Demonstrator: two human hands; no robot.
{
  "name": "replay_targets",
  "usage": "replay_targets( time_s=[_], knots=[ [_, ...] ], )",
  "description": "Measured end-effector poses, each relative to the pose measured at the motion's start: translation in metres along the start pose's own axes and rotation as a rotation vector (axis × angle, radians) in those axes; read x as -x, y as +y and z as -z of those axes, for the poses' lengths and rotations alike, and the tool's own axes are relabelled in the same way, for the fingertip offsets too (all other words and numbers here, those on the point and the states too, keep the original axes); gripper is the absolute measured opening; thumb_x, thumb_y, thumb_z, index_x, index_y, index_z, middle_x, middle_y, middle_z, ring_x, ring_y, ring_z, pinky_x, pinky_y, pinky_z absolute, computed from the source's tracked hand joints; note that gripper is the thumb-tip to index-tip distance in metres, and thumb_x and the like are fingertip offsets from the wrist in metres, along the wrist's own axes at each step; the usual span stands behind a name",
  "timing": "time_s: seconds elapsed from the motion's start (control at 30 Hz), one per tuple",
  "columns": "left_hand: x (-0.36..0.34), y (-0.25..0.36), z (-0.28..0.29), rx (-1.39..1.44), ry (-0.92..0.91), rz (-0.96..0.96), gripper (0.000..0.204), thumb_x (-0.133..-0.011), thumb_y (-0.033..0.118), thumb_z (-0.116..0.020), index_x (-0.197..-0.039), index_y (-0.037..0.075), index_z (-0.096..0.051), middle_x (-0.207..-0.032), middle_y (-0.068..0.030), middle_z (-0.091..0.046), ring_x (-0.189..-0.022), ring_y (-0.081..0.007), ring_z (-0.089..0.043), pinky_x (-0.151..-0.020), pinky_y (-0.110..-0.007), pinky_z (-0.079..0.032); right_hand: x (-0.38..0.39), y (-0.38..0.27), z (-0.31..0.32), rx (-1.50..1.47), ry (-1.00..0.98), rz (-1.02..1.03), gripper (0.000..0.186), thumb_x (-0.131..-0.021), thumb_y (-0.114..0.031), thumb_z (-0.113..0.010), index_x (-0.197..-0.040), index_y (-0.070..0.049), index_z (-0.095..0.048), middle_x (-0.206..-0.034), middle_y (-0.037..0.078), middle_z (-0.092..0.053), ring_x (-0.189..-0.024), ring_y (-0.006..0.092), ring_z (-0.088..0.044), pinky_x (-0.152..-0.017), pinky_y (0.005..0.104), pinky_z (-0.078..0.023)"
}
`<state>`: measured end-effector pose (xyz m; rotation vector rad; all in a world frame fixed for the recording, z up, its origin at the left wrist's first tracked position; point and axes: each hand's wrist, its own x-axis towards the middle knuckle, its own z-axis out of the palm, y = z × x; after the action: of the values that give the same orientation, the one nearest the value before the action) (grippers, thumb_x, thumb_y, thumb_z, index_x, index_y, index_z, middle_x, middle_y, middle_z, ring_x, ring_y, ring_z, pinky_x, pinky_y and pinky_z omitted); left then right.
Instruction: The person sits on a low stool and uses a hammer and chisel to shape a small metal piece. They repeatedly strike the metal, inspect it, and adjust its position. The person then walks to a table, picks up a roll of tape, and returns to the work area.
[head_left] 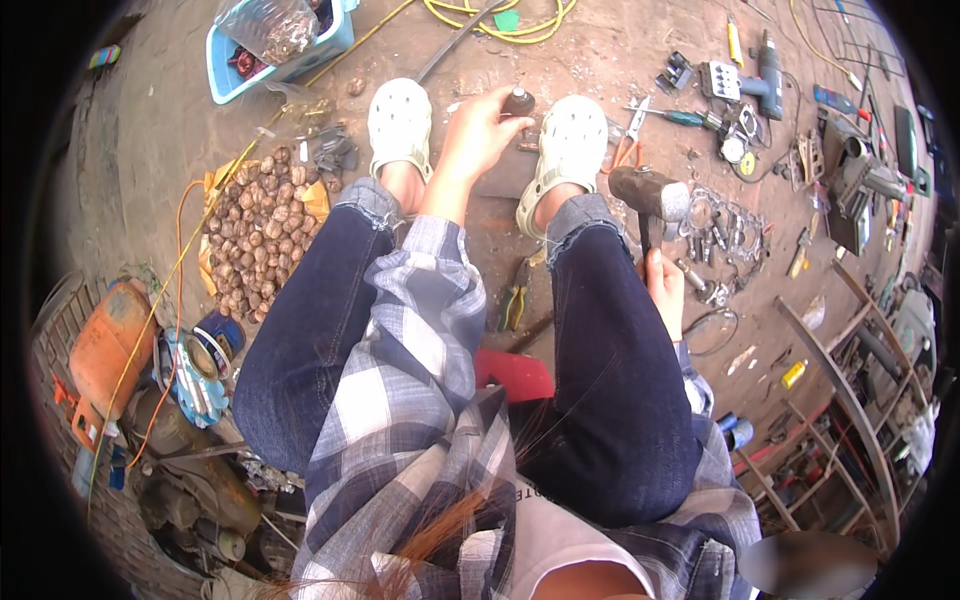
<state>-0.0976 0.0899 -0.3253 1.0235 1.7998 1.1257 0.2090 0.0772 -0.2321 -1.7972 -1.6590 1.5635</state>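
Observation:
Between my white clogs, my left hand (484, 135) is closed on a short dark object (518, 104) with a small silvery top, held at floor level; what it is, I cannot make out. My right hand (662, 282) grips the dark handle of a sledge-style hammer (648, 194) beside my right shin, its blocky metal head raised at the top. Yellow-and-black pliers (514, 302) lie on the floor (490, 270) between my legs. Orange-handled shears (630, 140) and a green-handled screwdriver (682, 118) lie past my right foot.
A walnut pile (262, 230) lies left, near a blue basket (232, 75), orange canister (112, 345) and cords. At right are a power tool (770, 75), loose metal parts (720, 230) and a metal frame (850, 400). A red object (515, 375) sits beneath me.

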Motion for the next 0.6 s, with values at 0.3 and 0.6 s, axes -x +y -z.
replay_targets(
  time_s=[0.3, 0.6],
  knots=[
    [-0.017, 0.001, -0.003, -0.051, -0.066, -0.029, 0.038, -0.078, 0.007, -0.07, -0.113, -0.003, -0.058, -0.096, -0.0114, -0.069, -0.088, -0.0129, -0.065, -0.077, -0.028, -0.051, -0.004, -0.026, -0.004, -0.054, -0.01, 0.016, 0.043, -0.098, -0.034, -0.046, -0.064, -0.007, -0.046, -0.057, -0.006, -0.039, -0.053, 0.004, -0.032, -0.048, 0.0228, -0.025],
    [-0.008, 0.002, 0.0, -0.102, -0.119, 0.009, 0.04, -0.077, 0.01, -0.071, -0.114, 0.001, -0.059, -0.1, -0.0125, -0.068, -0.089, -0.0157, -0.066, -0.077, -0.029, -0.051, -0.014, -0.034, -0.011, -0.154, -0.031, -0.021, 0.044, -0.098, -0.039, -0.046, -0.065, -0.008, -0.048, -0.052, -0.006, -0.037, -0.044, 0.002, -0.029, -0.042, 0.0207, -0.02]
  ],
)
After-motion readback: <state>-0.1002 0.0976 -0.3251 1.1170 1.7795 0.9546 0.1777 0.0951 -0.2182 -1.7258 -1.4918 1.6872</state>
